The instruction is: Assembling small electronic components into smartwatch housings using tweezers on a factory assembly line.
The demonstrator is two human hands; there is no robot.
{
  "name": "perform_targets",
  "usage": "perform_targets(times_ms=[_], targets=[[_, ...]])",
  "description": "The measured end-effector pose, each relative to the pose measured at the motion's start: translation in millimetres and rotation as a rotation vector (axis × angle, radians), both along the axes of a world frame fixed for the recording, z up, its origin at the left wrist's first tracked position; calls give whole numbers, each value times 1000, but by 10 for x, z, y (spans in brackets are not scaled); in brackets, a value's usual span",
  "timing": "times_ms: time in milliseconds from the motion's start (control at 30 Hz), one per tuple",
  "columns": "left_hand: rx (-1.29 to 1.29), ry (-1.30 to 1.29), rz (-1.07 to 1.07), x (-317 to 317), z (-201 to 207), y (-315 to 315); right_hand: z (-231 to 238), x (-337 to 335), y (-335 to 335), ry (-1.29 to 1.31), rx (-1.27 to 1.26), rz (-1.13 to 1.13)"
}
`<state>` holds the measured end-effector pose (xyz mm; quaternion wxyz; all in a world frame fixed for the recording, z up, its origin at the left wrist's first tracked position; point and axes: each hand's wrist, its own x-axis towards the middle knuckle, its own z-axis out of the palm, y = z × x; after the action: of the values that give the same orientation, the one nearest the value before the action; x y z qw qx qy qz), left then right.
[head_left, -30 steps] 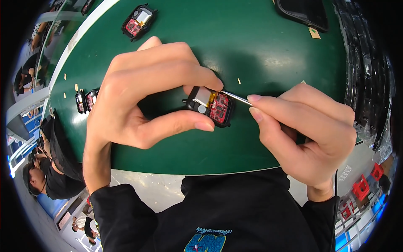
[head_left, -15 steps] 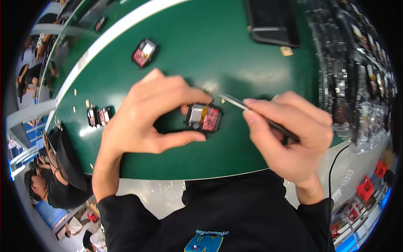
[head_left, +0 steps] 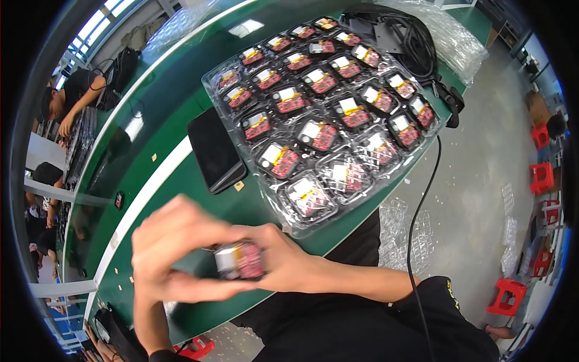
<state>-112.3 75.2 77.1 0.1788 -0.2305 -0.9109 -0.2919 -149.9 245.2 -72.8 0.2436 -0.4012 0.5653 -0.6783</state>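
An opened watch case (head_left: 240, 260), black with a silvery battery, a yellow strip and a red board, is held up over the green table's near edge. My left hand (head_left: 172, 253) closes on it from the left, forefinger along the top and thumb along the bottom; motion blurs it. My right hand (head_left: 286, 256) presses against its right side, fingers curled and mostly hidden behind it. Whether the tweezers are still in that hand cannot be seen. Beyond lies a clear plastic tray (head_left: 289, 224) with several similar open watch cases (head_left: 318, 134) in its pockets.
A black phone-like device (head_left: 214, 151) lies left of the tray. Black cables and a bag (head_left: 410, 39) sit at the far end, near bubble wrap (head_left: 449, 42). A black cable (head_left: 416, 223) hangs by my right arm. Red stools (head_left: 505, 297) stand right; people work across the table.
My view has swung right to the tray. The watch case has come up off the table between both hands. The tweezers, visible in my right hand before, are out of sight.
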Motion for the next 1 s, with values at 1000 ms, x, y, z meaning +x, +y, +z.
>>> perform_targets(times_ms=[1000], targets=[[-315,-189,1114,972,-1178,-2500,321,110,-71,462,195,-106]])
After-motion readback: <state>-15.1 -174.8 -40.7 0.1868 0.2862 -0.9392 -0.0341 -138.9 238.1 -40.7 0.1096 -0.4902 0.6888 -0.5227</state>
